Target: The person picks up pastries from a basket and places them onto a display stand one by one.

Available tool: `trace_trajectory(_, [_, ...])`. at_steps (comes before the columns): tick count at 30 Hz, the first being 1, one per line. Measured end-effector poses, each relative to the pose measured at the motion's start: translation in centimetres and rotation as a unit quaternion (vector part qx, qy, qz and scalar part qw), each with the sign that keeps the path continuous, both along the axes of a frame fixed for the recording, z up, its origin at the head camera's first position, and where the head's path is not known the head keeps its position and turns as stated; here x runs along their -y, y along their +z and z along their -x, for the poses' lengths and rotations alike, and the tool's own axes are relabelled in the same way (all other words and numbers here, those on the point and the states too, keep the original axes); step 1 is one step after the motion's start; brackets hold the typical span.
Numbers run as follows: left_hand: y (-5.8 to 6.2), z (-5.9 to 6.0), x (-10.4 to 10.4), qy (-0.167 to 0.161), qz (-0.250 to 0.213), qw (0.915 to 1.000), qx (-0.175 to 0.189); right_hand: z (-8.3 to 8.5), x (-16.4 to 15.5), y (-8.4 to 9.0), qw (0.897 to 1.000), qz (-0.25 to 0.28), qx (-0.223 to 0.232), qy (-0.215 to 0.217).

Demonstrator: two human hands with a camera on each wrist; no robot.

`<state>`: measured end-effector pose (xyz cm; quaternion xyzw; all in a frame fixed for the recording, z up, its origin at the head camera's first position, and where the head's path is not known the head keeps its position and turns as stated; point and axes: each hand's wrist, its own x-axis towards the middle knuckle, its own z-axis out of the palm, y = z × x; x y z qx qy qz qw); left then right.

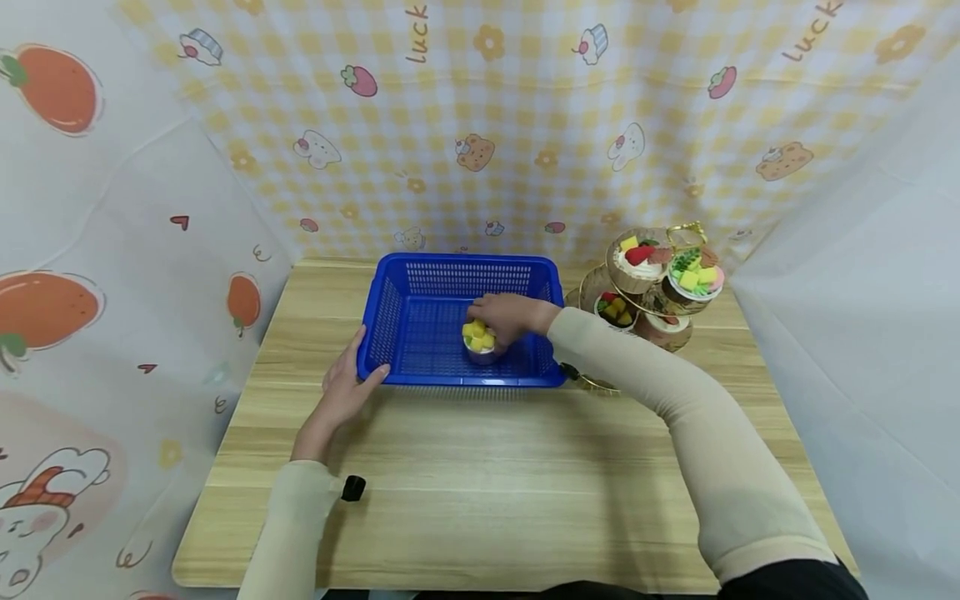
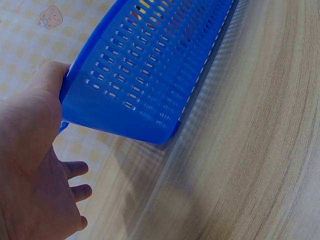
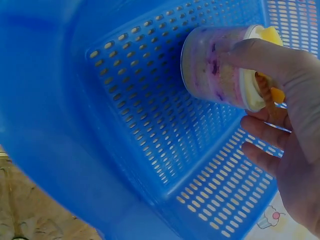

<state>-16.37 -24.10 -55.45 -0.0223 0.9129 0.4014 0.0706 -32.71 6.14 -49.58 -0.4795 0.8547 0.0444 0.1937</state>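
Note:
A blue perforated plastic basket lies on the wooden table. My left hand holds its left front corner, the thumb at the rim and the other fingers outside the wall, spread loosely in the left wrist view. Inside the basket, right of its middle, my right hand grips a dessert cup from the side. Through the cup's clear wall show pale cake and purple-pink layers, topped with cream, yellow cubes and a brown stick. It stands upright, close over the basket floor in the head view.
Right of the basket is a tiered gold stand carrying several dessert cups, one with a strawberry and one with green and yellow topping. The right forearm passes in front of it. A checked curtain hangs behind the table.

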Motion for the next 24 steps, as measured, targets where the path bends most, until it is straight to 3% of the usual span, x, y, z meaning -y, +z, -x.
trace_trajectory(9, [-0.2, 0.1, 0.1, -0.001, 0.002, 1.0, 0.002, -0.6, -0.3, 1.2, 0.995, 0.076, 0.034, -0.047])
trace_trajectory(15, [-0.1, 0.1, 0.0, -0.001, 0.005, 1.0, 0.004, -1.5, -0.2, 2.1, 0.986, 0.133, 0.021, -0.093])
trace_trajectory(24, [0.1, 0.2, -0.1, -0.001, -0.009, 0.9999, 0.013, -3.0, -0.8, 4.0, 0.951, 0.246, 0.039, -0.184])
